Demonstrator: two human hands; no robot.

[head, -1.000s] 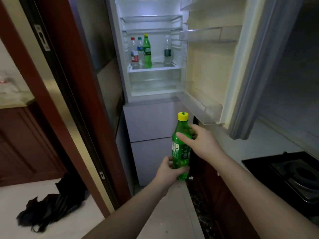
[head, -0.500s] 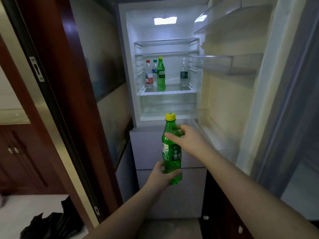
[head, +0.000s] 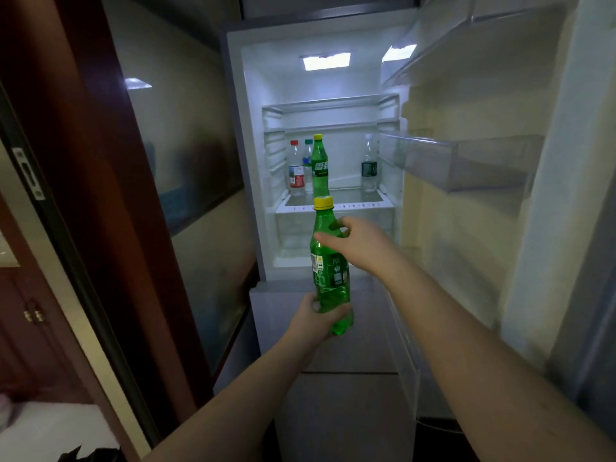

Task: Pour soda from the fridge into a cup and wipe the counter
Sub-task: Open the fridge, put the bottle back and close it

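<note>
I hold a green soda bottle [head: 330,275] with a yellow cap upright in front of the open fridge [head: 253,161]. My left hand [head: 316,320] grips its base from below. My right hand [head: 358,243] wraps around its upper body, just under the neck. Inside the fridge, on a glass shelf, stand a second green soda bottle [head: 319,166], a red-capped clear bottle [head: 296,170], a green-capped one partly hidden behind them, and a dark-labelled clear bottle [head: 369,168]. No cup or counter is in view.
The fridge door [head: 483,181] stands open on the right with clear door bins [head: 460,161]. A closed lower drawer front [head: 350,338] sits below. A dark red door frame [head: 100,195] runs down the left, with a black bag [head: 90,455] on the floor.
The view has tilted upward and come closer to the fridge; the counter and stove dropped out of sight. The bottle has risen toward the fridge opening, both hands still holding it.
</note>
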